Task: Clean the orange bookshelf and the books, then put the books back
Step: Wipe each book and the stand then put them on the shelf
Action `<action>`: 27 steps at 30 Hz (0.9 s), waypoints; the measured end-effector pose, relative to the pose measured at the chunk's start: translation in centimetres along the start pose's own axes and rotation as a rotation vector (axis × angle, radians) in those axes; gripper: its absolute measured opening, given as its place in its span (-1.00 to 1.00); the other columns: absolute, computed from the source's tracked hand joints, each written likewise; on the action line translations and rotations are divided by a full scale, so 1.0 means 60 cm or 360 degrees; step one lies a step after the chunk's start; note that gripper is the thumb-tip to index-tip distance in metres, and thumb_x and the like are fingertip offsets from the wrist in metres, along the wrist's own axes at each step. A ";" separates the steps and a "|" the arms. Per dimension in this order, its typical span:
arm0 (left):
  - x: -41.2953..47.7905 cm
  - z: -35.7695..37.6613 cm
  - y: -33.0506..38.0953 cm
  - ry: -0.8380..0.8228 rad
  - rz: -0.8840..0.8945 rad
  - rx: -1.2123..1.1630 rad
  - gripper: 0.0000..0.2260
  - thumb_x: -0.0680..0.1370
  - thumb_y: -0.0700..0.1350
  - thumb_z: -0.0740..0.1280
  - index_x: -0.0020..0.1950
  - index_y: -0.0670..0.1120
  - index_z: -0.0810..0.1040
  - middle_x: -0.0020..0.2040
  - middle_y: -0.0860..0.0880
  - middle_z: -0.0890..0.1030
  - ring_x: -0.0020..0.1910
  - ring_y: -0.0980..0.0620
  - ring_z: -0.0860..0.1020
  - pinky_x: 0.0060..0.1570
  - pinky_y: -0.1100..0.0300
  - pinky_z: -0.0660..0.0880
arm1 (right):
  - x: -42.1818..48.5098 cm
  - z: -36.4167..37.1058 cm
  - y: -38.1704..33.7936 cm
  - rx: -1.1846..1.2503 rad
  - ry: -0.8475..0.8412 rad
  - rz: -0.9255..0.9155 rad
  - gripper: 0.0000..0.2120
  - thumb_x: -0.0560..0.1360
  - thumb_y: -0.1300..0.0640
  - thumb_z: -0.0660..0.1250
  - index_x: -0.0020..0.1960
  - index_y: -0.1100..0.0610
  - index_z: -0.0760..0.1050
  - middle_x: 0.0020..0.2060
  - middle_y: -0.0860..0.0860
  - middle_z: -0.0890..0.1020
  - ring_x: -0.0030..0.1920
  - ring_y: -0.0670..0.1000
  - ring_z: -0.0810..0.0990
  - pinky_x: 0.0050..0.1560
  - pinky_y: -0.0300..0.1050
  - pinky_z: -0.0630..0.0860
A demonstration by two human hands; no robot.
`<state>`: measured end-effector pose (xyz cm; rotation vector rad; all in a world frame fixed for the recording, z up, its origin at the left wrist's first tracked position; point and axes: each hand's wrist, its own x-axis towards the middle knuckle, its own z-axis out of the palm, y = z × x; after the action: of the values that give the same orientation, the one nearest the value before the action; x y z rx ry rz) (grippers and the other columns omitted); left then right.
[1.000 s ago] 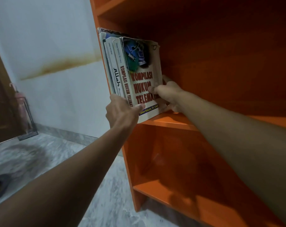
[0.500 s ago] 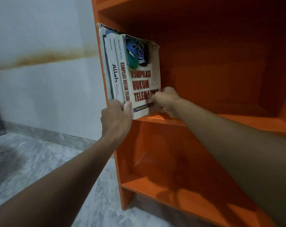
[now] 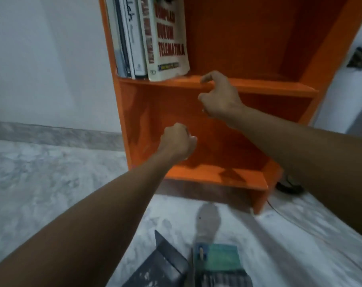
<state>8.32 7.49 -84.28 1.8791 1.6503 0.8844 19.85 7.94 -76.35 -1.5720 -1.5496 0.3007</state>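
Note:
The orange bookshelf [image 3: 258,85] stands against the white wall. Several books [image 3: 134,38] stand upright at the left end of its upper board; the outermost is a white book with red lettering [image 3: 169,42]. My right hand [image 3: 219,96] hovers in front of that board's edge, fingers loosely curled, holding nothing. My left hand [image 3: 177,141] is lower, in front of the bare lower compartment, fingers curled into a fist with nothing in it. On the floor at the bottom lie a teal-covered book [image 3: 219,259] and a dark book [image 3: 163,259].
Grey marbled floor [image 3: 41,183] spreads to the left. A grey smear [image 3: 208,220] marks the floor before the shelf. A dark cable [image 3: 290,187] lies at the shelf's right foot. A white ledge with a dark object [image 3: 361,59] is at far right.
Both hands have let go of the shelved books and drawn back and down. The camera has tilted downward, bringing the floor and the two lying books into view.

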 end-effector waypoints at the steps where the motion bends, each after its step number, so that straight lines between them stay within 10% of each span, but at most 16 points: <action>1: -0.006 0.026 -0.004 -0.0108 -0.0028 -0.0019 -0.86 0.52 -0.15 0.32 -0.18 -0.18 0.60 -0.22 -0.19 0.67 -0.21 -0.18 0.68 -0.12 -0.05 0.65 | -0.020 -0.003 0.019 -0.0065 0.0022 0.0018 -0.67 0.53 0.27 0.29 0.25 0.02 0.40 -0.14 0.07 0.62 -0.20 0.03 0.65 -0.18 -0.01 0.65; 5: -0.041 0.119 -0.018 -0.0683 -0.0293 -0.0092 -0.83 0.53 -0.26 0.30 -0.25 -0.27 0.54 -0.16 -0.30 0.66 -0.20 -0.22 0.67 -0.06 -0.08 0.64 | -0.103 -0.029 0.106 -0.0396 -0.0078 0.0189 -0.68 0.50 0.26 0.26 0.24 0.08 0.40 -0.11 0.10 0.63 -0.16 0.10 0.64 -0.13 0.05 0.62; 12: -0.108 0.225 -0.044 -0.1207 -0.0322 0.0261 -0.76 0.58 -0.28 0.27 -0.30 -0.21 0.44 -0.34 -0.17 0.58 -0.44 -0.03 0.52 -0.30 0.12 0.54 | -0.248 -0.038 0.238 -0.1034 -0.1020 0.0379 -0.82 0.47 0.20 0.35 0.06 0.18 0.56 0.00 0.10 0.62 -0.02 0.12 0.58 -0.08 -0.02 0.52; 23: -0.137 0.258 -0.118 -0.1400 -0.0321 0.0792 -0.93 0.52 -0.31 0.36 -0.06 -0.33 0.55 -0.24 -0.24 0.63 -0.22 -0.15 0.69 -0.08 0.02 0.65 | -0.440 0.107 0.370 -0.1024 -0.1956 0.0193 -0.28 0.30 -0.06 0.58 0.31 0.20 0.38 0.21 0.17 0.49 0.13 0.17 0.51 0.13 0.02 0.53; 27: -0.146 0.272 -0.133 -0.1486 -0.0362 0.0968 -0.87 0.52 -0.27 0.40 -0.19 -0.28 0.53 -0.42 -0.12 0.60 -0.22 -0.11 0.68 -0.04 0.07 0.64 | -0.453 0.104 0.379 -0.0959 -0.1965 0.0230 -0.49 0.35 0.07 0.56 0.18 0.24 0.45 0.06 0.19 0.61 0.00 0.17 0.59 -0.04 -0.04 0.55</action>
<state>14.44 1.04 -102.36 1.9225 1.5043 -0.6112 25.79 -10.08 -106.91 -2.1093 -2.6169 1.1207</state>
